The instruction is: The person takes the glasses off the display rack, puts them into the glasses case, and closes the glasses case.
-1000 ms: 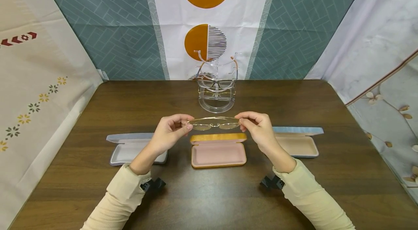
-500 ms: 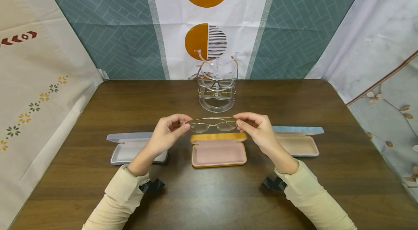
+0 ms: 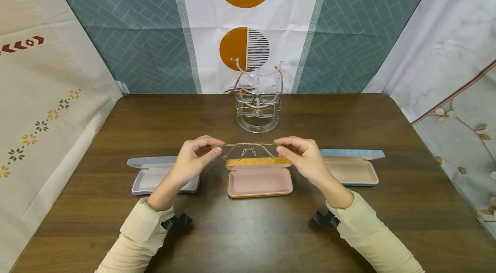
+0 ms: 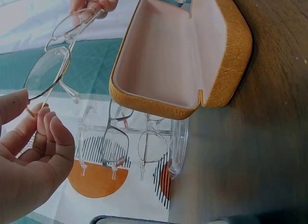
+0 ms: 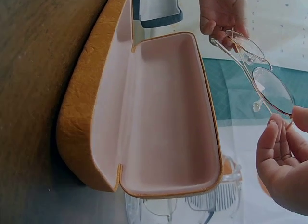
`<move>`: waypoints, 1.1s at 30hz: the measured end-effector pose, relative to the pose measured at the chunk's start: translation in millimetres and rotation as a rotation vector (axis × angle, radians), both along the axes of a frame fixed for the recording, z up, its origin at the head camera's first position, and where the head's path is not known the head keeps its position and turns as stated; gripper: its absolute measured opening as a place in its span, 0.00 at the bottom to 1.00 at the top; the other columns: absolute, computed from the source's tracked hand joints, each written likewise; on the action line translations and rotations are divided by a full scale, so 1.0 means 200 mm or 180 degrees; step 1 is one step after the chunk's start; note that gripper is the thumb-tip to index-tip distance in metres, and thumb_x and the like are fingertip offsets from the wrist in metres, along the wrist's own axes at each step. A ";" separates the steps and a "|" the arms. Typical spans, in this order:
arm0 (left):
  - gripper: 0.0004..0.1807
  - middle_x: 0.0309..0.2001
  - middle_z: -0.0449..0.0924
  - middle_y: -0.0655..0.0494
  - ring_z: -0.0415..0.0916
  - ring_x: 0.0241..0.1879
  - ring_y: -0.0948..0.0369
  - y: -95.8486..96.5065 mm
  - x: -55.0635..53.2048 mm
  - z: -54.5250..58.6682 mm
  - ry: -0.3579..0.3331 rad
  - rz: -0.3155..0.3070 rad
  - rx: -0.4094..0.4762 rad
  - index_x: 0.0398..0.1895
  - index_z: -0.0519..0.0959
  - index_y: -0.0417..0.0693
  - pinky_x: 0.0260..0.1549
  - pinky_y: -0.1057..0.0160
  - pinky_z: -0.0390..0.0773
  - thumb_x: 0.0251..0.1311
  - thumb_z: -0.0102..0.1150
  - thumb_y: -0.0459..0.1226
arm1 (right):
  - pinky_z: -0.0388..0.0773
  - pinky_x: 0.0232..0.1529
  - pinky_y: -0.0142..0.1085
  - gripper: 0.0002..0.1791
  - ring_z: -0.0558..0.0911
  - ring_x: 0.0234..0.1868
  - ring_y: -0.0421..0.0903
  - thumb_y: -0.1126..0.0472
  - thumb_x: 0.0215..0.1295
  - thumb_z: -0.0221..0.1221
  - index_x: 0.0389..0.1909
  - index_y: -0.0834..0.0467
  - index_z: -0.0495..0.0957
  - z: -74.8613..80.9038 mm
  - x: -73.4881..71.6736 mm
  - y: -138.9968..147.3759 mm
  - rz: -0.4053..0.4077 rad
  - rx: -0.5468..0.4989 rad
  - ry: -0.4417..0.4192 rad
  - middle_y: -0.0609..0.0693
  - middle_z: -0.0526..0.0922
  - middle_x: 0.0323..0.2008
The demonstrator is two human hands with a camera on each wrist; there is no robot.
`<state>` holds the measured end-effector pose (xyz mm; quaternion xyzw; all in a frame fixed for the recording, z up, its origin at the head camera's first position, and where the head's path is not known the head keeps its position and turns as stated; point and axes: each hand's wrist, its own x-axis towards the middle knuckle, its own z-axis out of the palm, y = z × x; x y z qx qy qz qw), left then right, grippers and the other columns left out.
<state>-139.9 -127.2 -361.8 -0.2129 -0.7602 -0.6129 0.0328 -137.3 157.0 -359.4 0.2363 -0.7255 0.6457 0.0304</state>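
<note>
Thin gold-rimmed eyeglasses [image 3: 232, 152] are held level in the air by both hands, lenses facing the head camera. My left hand [image 3: 193, 156] pinches the left end of the frame between thumb and fingers. At the other end, my right hand [image 3: 304, 159] pinches in the same way. In the left wrist view the temples of the eyeglasses [image 4: 47, 72] look folded behind the lenses. Just below and nearer to me lies a mustard glasses case [image 3: 259, 181], lid up, with a bare pink lining; the eyeglasses overlap its lid in the head view.
A grey-lilac case [image 3: 147, 181] lies open at left, partly behind the left forearm. An open blue case [image 3: 358, 172] lies at right. Behind the hands stands a clear display rack [image 3: 257, 128] bearing dark-rimmed glasses [image 3: 267, 99] and another thin gold pair. Patterned cloths surround the wooden table [image 3: 248, 238].
The eyeglasses have come slightly toward me and left, and their lenses have tilted up to face me more. Both hands moved with them, keeping their pinch. The cases and rack stayed put.
</note>
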 end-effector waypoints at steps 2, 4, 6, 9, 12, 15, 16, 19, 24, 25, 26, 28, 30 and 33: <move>0.08 0.33 0.77 0.46 0.73 0.27 0.63 -0.01 0.01 0.00 0.0017 0.0043 0.0021 0.38 0.79 0.31 0.26 0.71 0.74 0.55 0.57 0.25 | 0.79 0.34 0.35 0.11 0.82 0.31 0.47 0.74 0.59 0.56 0.41 0.75 0.76 0.00 0.00 -0.01 -0.0018 0.0027 0.0032 0.42 0.80 0.34; 0.07 0.31 0.77 0.49 0.72 0.27 0.65 -0.01 0.02 0.00 0.0047 0.0094 0.0042 0.37 0.79 0.31 0.26 0.71 0.73 0.54 0.57 0.24 | 0.79 0.33 0.33 0.10 0.81 0.30 0.44 0.74 0.59 0.56 0.41 0.74 0.77 -0.01 0.01 -0.02 -0.0026 0.0054 0.0057 0.46 0.80 0.34; 0.07 0.29 0.76 0.51 0.70 0.27 0.67 -0.02 0.03 0.01 0.0075 0.0139 0.0049 0.36 0.79 0.30 0.25 0.72 0.72 0.53 0.57 0.23 | 0.79 0.34 0.33 0.10 0.81 0.31 0.41 0.74 0.58 0.56 0.41 0.74 0.77 -0.01 0.01 -0.03 -0.0022 0.0087 0.0081 0.51 0.80 0.34; 0.07 0.26 0.74 0.55 0.69 0.25 0.68 -0.02 0.06 0.05 0.0142 0.0186 0.0023 0.36 0.77 0.25 0.24 0.73 0.71 0.52 0.56 0.20 | 0.78 0.34 0.32 0.10 0.81 0.31 0.40 0.74 0.58 0.56 0.40 0.74 0.77 -0.02 0.01 -0.04 -0.0003 0.0134 0.0124 0.58 0.80 0.34; 0.08 0.25 0.73 0.57 0.68 0.25 0.68 -0.03 0.08 0.08 0.0172 0.0220 0.0002 0.36 0.76 0.23 0.23 0.73 0.70 0.52 0.55 0.19 | 0.78 0.31 0.31 0.09 0.80 0.30 0.41 0.74 0.58 0.56 0.40 0.73 0.78 -0.02 0.02 -0.06 0.0003 0.0170 0.0143 0.60 0.79 0.34; 0.07 0.26 0.75 0.57 0.70 0.26 0.67 -0.05 0.07 0.05 0.0129 0.0252 -0.0001 0.36 0.77 0.26 0.24 0.72 0.71 0.52 0.56 0.21 | 0.77 0.29 0.30 0.09 0.80 0.30 0.40 0.74 0.58 0.57 0.40 0.71 0.78 -0.02 0.02 -0.07 0.0001 0.0195 0.0115 0.60 0.79 0.34; 0.07 0.27 0.76 0.56 0.70 0.26 0.67 -0.06 0.07 0.03 0.0123 0.0245 0.0005 0.36 0.78 0.27 0.24 0.72 0.71 0.53 0.57 0.22 | 0.77 0.29 0.30 0.09 0.79 0.30 0.40 0.74 0.58 0.57 0.40 0.71 0.78 -0.02 0.03 -0.08 0.0010 0.0195 0.0094 0.59 0.79 0.34; 0.07 0.29 0.78 0.52 0.72 0.27 0.66 -0.09 0.06 -0.01 0.0148 0.0233 0.0029 0.36 0.79 0.30 0.26 0.72 0.73 0.54 0.58 0.25 | 0.76 0.30 0.29 0.09 0.79 0.30 0.40 0.73 0.58 0.57 0.40 0.71 0.78 -0.03 0.03 -0.09 0.0040 0.0194 0.0048 0.59 0.79 0.33; 0.06 0.29 0.78 0.48 0.72 0.27 0.65 -0.12 0.08 -0.03 0.0234 0.0208 0.0114 0.35 0.79 0.31 0.26 0.72 0.74 0.54 0.59 0.27 | 0.77 0.31 0.29 0.09 0.80 0.30 0.40 0.73 0.58 0.57 0.40 0.71 0.78 -0.04 0.04 -0.12 0.0100 0.0167 0.0022 0.62 0.79 0.33; 0.06 0.29 0.78 0.49 0.72 0.27 0.66 -0.13 0.08 -0.03 0.0234 0.0212 0.0127 0.35 0.79 0.31 0.26 0.72 0.74 0.54 0.59 0.26 | 0.77 0.31 0.29 0.09 0.80 0.30 0.41 0.73 0.58 0.57 0.40 0.71 0.78 -0.04 0.04 -0.12 0.0108 0.0169 0.0020 0.63 0.79 0.33; 0.06 0.29 0.78 0.50 0.72 0.28 0.66 -0.13 0.08 -0.03 0.0235 0.0218 0.0135 0.34 0.79 0.31 0.27 0.72 0.74 0.54 0.59 0.26 | 0.77 0.31 0.29 0.09 0.80 0.30 0.41 0.73 0.58 0.57 0.40 0.71 0.78 -0.04 0.04 -0.13 0.0108 0.0183 0.0027 0.63 0.79 0.33; 0.06 0.29 0.78 0.54 0.73 0.28 0.66 -0.14 0.09 -0.03 0.0208 0.0242 0.0149 0.34 0.79 0.30 0.27 0.72 0.74 0.53 0.58 0.24 | 0.76 0.30 0.28 0.09 0.80 0.30 0.41 0.73 0.58 0.57 0.40 0.71 0.78 -0.04 0.04 -0.14 0.0107 0.0209 0.0050 0.63 0.79 0.32; 0.06 0.30 0.79 0.56 0.73 0.28 0.66 -0.15 0.10 -0.03 0.0194 0.0261 0.0153 0.34 0.79 0.29 0.27 0.72 0.74 0.52 0.58 0.22 | 0.75 0.29 0.28 0.10 0.79 0.29 0.42 0.73 0.57 0.58 0.40 0.70 0.79 -0.05 0.05 -0.15 0.0104 0.0251 0.0073 0.63 0.79 0.32; 0.06 0.31 0.79 0.56 0.73 0.29 0.66 -0.16 0.11 -0.03 0.0166 0.0278 0.0143 0.34 0.79 0.29 0.28 0.72 0.74 0.52 0.57 0.21 | 0.74 0.28 0.28 0.09 0.79 0.29 0.46 0.71 0.57 0.58 0.40 0.69 0.79 -0.05 0.05 -0.17 0.0100 0.0314 0.0079 0.62 0.80 0.31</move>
